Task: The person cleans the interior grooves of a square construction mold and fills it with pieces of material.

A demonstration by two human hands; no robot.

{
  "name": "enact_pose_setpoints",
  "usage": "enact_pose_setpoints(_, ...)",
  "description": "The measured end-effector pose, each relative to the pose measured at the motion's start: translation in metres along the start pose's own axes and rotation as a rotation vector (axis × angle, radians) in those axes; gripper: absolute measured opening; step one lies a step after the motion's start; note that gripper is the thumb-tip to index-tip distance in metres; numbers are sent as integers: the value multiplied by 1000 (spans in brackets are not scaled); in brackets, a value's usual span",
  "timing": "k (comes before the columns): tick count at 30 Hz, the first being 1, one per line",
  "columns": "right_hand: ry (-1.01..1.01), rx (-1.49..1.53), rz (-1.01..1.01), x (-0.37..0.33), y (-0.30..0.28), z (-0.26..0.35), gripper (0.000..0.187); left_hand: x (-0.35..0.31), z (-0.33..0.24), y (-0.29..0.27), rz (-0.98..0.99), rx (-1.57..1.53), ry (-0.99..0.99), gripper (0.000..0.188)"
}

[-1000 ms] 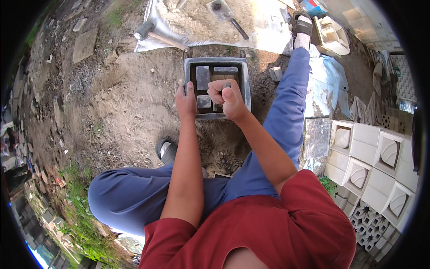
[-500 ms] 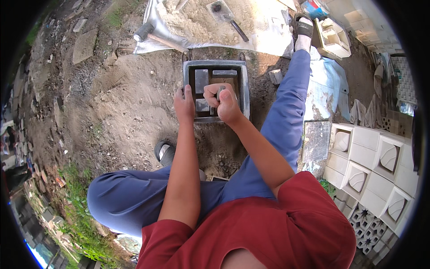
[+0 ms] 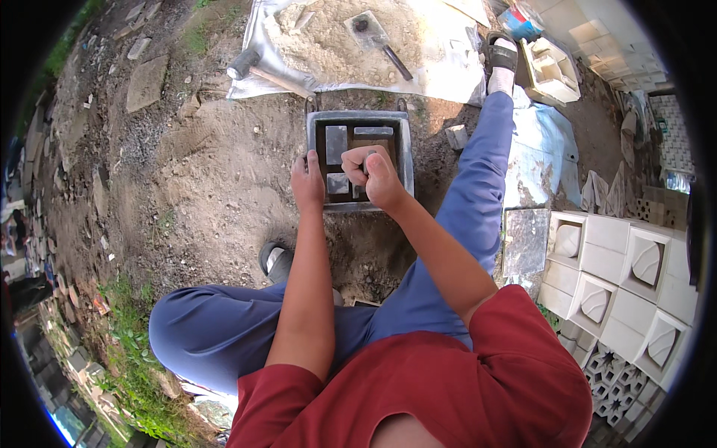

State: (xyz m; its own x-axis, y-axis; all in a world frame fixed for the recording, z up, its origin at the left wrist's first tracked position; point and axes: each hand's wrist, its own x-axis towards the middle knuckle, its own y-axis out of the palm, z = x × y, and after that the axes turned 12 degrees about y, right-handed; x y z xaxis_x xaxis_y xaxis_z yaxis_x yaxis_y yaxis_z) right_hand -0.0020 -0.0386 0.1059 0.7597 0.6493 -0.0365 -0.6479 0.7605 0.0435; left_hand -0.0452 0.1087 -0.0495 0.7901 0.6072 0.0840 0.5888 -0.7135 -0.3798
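The square metal mould (image 3: 360,160) sits on the dirt ground (image 3: 209,187) just in front of the person, between the knees, w/ a sand pile on a white sheet (image 3: 336,45) beyond it on the far side. Left hand (image 3: 307,183) rests flat on the mould's near-left rim, fingers spread, holding nothing. Right hand (image 3: 373,173) is fisted over the mould's middle, closed on something small; can't tell what. To do this well, I'd judge: keep the left hand pressing the frame so it doesn't shift, work the right fist straight down, not sideways, & keep it clear of the 3 grey insert pieces (image 3: 336,145) inside.
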Motion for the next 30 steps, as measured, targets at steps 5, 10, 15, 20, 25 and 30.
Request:
enact_pose_setpoints(5, 32, 50, -3, -2, 5, 28, 81, -5, 3, -4, -52, 17, 23, 52)
enact_pose_setpoints(10, -42, -31, 23, -2, 1, 8, 82, -3, -9, -5, 16, -70, -84, 52)
enact_pose_setpoints(15, 46, 13, 10, 11, 3, 25, 83, 2, -9, -7, 21, 7, -51, 52)
enact_pose_setpoints(20, -52, -54, 0, 1, 6, 4, 83, 1, -13, -3, 12, -23, -56, 52)
enact_pose_setpoints(25, -21, 48, -15, 9, 5, 18, 80, -2, -6, -6, 18, 52, -52, 52)
enact_pose_setpoints(30, -59, 61, -15, 3, -1, 10, 79, -5, -7, -3, -51, 48, 17, 50)
